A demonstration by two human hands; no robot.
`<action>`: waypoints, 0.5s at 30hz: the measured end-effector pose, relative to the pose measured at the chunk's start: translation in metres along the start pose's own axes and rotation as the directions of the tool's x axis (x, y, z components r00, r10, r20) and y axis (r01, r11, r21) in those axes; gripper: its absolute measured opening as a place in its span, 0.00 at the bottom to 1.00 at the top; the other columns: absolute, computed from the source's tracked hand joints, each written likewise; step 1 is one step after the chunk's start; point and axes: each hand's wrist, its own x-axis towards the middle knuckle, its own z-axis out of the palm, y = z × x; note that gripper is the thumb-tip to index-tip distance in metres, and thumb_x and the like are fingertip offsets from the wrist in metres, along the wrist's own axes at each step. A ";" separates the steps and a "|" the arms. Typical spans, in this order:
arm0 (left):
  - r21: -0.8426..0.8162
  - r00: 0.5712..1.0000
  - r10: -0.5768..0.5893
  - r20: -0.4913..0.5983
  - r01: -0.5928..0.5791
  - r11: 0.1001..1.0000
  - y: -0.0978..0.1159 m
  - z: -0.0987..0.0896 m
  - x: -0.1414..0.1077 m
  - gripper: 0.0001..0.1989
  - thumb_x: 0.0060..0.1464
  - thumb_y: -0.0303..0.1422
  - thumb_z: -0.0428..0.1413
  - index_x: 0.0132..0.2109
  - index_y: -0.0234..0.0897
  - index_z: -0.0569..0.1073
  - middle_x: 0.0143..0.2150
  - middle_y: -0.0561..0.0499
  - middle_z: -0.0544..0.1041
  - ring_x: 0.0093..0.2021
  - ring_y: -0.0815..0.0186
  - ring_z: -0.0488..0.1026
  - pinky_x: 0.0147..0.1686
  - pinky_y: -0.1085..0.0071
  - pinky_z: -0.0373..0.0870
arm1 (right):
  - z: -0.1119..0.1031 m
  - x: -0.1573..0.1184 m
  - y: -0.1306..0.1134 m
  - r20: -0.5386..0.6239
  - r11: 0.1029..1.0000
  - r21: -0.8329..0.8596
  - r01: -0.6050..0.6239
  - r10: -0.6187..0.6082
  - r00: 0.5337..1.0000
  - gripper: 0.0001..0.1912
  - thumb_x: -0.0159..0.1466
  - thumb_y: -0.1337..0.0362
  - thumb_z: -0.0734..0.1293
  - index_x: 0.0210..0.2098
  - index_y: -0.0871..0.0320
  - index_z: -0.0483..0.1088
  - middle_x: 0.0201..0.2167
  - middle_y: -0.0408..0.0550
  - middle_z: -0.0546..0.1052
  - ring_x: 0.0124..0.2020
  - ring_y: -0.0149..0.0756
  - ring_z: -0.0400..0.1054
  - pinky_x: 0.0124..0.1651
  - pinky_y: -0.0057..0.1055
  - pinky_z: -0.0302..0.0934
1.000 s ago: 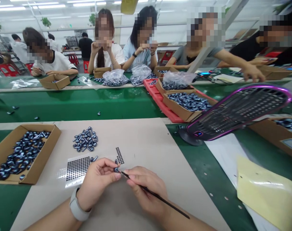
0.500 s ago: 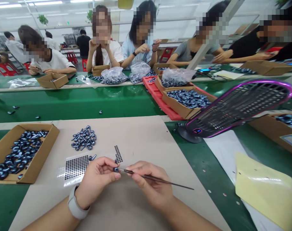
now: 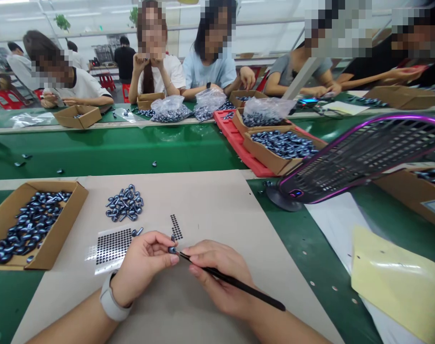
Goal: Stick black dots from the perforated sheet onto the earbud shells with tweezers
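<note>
My left hand (image 3: 145,260), with a grey band at the wrist, pinches a dark blue earbud (image 3: 172,249) between thumb and fingers. In my right hand (image 3: 220,277) are black tweezers (image 3: 238,285), their tips touching or very close to the earbud. Whether the tips hold anything is too small to tell. Beside my left hand lies a clear sheet of black dots (image 3: 113,246), with one loose earbud (image 3: 137,232) at its upper right corner. A small strip of black dots (image 3: 176,227) lies just beyond my fingers. Farther back is a pile of earbuds (image 3: 125,203).
A cardboard box of earbuds (image 3: 59,234) stands at left. At right are a black fan (image 3: 360,157) with a purple rim and a yellow sheet (image 3: 396,282). Across the green belt (image 3: 106,153), a red tray (image 3: 235,143) bears boxes, and several co-workers sit behind.
The tweezers have turned in my right hand, their rear end now lower and their broad side showing. My left hand keeps the earbud in nearly the same place. The view has tilted slightly down.
</note>
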 end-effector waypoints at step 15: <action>-0.002 0.996 -0.064 0.070 0.064 0.998 0.003 -0.002 0.000 0.16 0.33 0.29 0.74 0.30 0.33 0.77 0.28 0.52 0.79 0.28 0.73 0.73 0.30 0.79 0.71 | 0.011 -0.005 0.008 -0.163 0.900 0.342 -0.272 0.342 0.926 0.02 0.63 0.64 0.71 0.33 0.55 0.76 0.29 0.49 0.83 0.28 0.35 0.79 0.32 0.28 0.74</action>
